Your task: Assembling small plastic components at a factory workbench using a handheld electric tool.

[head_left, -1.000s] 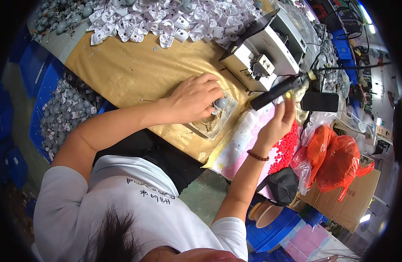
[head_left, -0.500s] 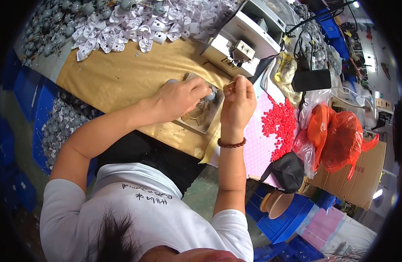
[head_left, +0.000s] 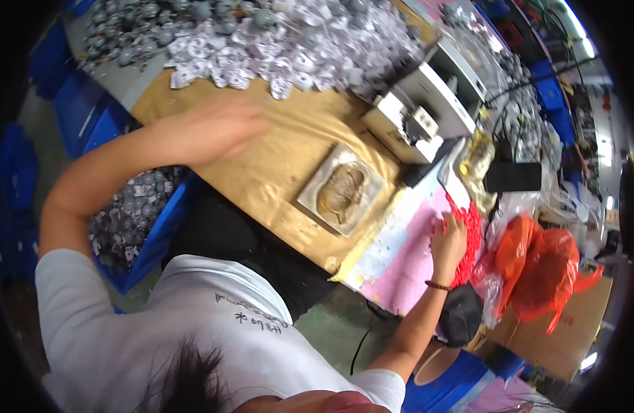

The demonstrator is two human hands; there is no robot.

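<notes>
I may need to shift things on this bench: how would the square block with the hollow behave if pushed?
The square block probably feels stiff, judging by its crisp corners. Lying flat, broad and low, it seems unlikely to roll or tip. The brown sheet beneath shows wrinkles, so it might bunch up as the block slides.

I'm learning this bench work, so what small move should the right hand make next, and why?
Probably pinch one of the red pieces: the right hand is right at their edge. The hollowed block lies untouched on the brown cover, and the blurred left hand is away from it, near the white parts.
</notes>
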